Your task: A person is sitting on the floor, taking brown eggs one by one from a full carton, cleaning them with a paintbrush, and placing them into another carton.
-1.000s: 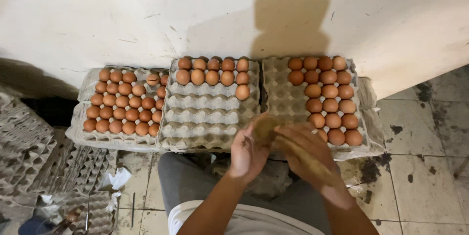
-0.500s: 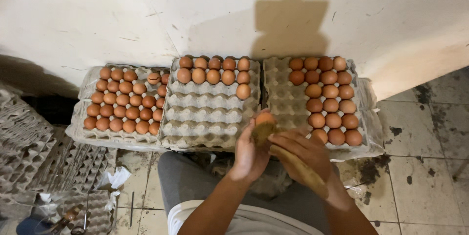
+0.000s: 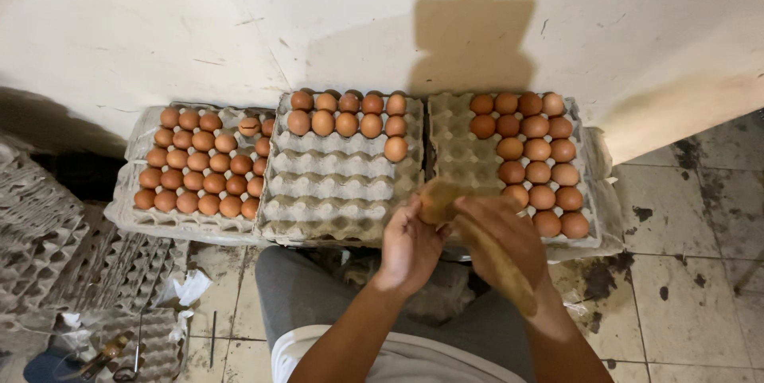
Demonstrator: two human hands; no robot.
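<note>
Holding one brown egg [image 3: 436, 202] between left hand [image 3: 410, 244] and right hand [image 3: 501, 236], we are lowering it slightly from its earlier height, above the grey pulp tray [image 3: 342, 184].

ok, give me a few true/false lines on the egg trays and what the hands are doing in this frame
1. Three egg trays sit side by side against the wall. True: left tray, middle tray, right tray.
2. The middle tray is full. False: eggs fill only its back rows; the front rows are bare.
3. The left hand holds an egg in front of the trays. True.
4. The right hand rests flat on the floor. False: it is raised beside the left hand, at the egg.
5. The right tray's eggs sit on its left side. False: they fill its right columns.
</note>
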